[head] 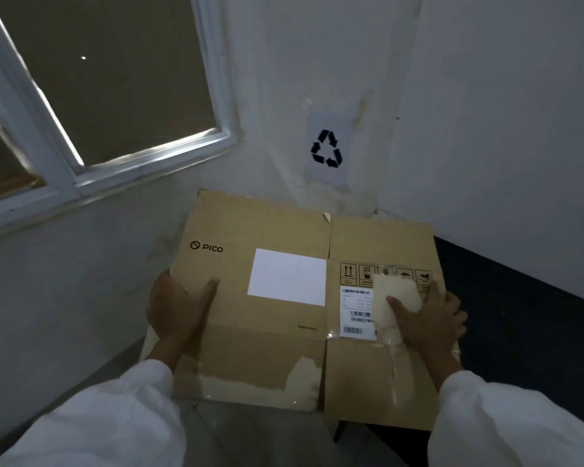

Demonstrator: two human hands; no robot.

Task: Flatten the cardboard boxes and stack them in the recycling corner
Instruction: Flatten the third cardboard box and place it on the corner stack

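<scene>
Flattened cardboard box [270, 318] printed "PICO", "Made in China", gripped by both hands [179, 306].

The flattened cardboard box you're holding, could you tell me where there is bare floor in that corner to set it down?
The flattened brown cardboard box, gripped by the left hand and right hand, hides most of the corner under the recycling sign. Bare patches show only along the dark floor by the right wall and a grey strip nearest you. Another cardboard edge peeks out at the lower left.
</scene>
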